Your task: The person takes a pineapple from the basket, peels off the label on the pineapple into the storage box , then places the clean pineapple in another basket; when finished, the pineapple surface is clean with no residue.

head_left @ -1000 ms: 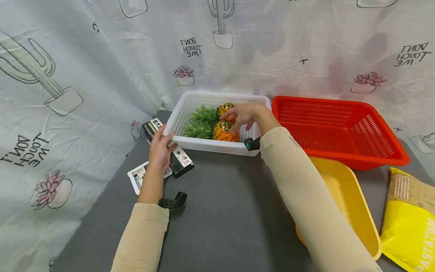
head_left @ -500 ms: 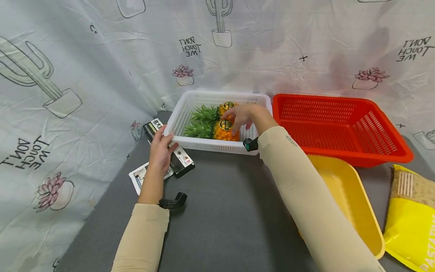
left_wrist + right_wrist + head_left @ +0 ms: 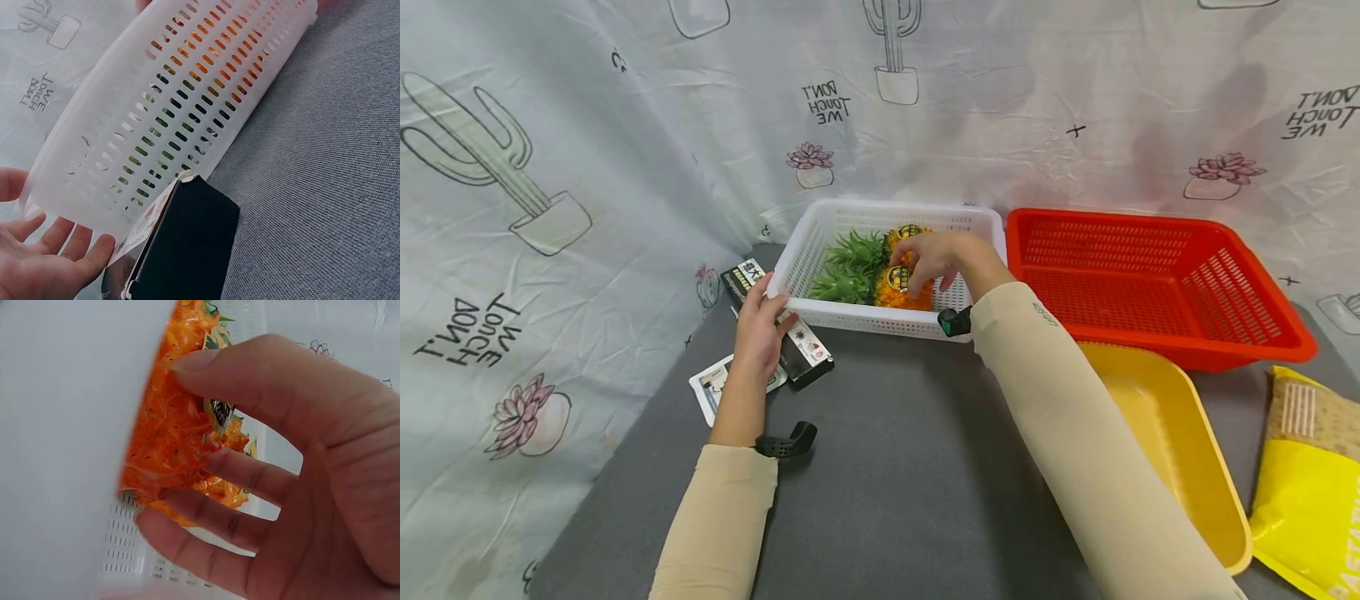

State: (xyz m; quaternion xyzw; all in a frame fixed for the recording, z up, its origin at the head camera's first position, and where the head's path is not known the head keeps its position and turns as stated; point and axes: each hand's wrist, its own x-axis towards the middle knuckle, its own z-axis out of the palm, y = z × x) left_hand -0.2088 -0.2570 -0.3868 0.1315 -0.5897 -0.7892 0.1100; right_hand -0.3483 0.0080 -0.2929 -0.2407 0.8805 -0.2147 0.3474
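1 near pineapple and 1 far pineapple lie side by side in the white basket, green leaves pointing left. The right hand reaches in from the right, its grip curved around the near pineapple's right end, with thumb and fingers spread apart. The left hand holds the basket's near left corner, its grip narrow on the rim. Just below that corner lies a black box, beside a flat white packet. On the right of the tabletop are a red basket, a yellow tray nearer, and a yellow bag.
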